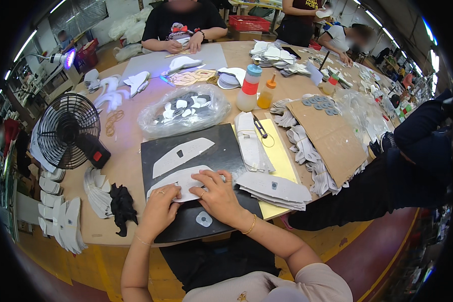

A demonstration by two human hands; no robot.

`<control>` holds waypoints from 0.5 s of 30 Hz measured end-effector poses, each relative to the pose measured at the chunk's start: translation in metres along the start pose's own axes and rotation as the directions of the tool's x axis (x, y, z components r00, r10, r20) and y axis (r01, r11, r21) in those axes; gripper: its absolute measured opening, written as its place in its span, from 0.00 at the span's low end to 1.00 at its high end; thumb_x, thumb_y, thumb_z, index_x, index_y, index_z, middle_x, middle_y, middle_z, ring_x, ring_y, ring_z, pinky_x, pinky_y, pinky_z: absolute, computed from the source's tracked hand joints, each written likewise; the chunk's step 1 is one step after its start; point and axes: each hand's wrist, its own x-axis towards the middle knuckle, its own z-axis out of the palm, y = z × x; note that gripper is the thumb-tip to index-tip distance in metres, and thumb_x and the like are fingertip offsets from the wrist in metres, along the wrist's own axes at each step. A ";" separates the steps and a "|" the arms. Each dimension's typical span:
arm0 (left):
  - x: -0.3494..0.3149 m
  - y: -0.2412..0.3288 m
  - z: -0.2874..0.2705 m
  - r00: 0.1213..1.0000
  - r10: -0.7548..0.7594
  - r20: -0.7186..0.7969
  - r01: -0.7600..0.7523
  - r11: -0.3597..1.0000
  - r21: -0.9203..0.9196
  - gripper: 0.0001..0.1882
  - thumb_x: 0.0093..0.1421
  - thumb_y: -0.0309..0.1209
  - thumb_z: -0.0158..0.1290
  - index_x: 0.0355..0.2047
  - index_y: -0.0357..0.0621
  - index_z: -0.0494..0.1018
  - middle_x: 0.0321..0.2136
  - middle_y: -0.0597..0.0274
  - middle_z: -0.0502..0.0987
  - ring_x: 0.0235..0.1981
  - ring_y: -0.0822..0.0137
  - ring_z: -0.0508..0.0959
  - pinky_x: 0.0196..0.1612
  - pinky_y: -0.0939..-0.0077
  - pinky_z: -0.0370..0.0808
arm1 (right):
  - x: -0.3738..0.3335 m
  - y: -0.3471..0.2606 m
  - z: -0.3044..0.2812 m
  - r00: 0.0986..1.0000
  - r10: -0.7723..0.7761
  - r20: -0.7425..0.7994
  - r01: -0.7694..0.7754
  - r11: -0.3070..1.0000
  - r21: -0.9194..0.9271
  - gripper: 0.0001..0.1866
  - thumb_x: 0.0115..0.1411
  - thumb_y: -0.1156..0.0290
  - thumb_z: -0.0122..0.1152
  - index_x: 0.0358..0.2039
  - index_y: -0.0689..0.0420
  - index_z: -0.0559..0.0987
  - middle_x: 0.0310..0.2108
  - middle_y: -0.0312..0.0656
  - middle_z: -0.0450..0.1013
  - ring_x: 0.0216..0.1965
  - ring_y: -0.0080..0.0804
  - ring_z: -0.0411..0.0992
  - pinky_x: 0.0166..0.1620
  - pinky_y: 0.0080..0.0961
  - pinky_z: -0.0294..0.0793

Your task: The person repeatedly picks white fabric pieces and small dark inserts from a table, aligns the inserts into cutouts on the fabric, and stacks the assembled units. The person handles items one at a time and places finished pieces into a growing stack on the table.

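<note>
A white curved fabric piece lies on the black board in front of me. My left hand has its fingers curled in at the piece's left part. Across its right part lies my right hand, fingers bent over the surface and thumb near the lower edge. A similar white piece with a dark patch rests flat just beyond. Near the board's front edge is a small grey rounded patch with a white centre. The undersides of my fingertips are hidden.
Stacked white pieces lie right, beside thread snips on yellow paper. A plastic bag of patches, a bottle with a blue cap and an orange-tipped bottle stand beyond. A black fan is left. Co-workers sit across.
</note>
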 end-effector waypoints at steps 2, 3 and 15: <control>0.003 0.000 -0.008 0.996 -0.039 0.077 0.044 0.997 -0.058 0.15 0.55 0.22 0.61 0.43 0.38 0.74 0.41 0.54 0.82 0.53 0.51 0.79 0.58 0.60 0.68 | -0.003 0.003 0.002 0.999 0.007 0.051 -0.011 0.997 0.082 0.17 0.51 0.76 0.69 0.44 0.51 0.82 0.51 0.37 0.75 0.58 0.39 0.71 0.58 0.41 0.64; 0.002 -0.002 -0.009 0.995 -0.064 0.076 0.070 0.995 -0.068 0.15 0.55 0.23 0.62 0.43 0.38 0.75 0.42 0.54 0.82 0.53 0.51 0.79 0.59 0.60 0.68 | -0.004 0.004 0.001 0.997 0.010 0.077 -0.019 0.992 0.121 0.16 0.51 0.77 0.68 0.43 0.52 0.83 0.51 0.38 0.76 0.57 0.40 0.72 0.57 0.40 0.67; -0.007 0.007 -0.027 0.993 -0.101 -0.065 0.087 0.979 -0.185 0.09 0.55 0.20 0.63 0.38 0.38 0.82 0.41 0.55 0.85 0.45 0.57 0.83 0.53 0.67 0.74 | 0.005 -0.011 -0.081 0.972 0.219 0.085 -0.234 0.884 0.405 0.20 0.57 0.84 0.63 0.50 0.54 0.83 0.38 0.45 0.79 0.38 0.45 0.79 0.41 0.33 0.79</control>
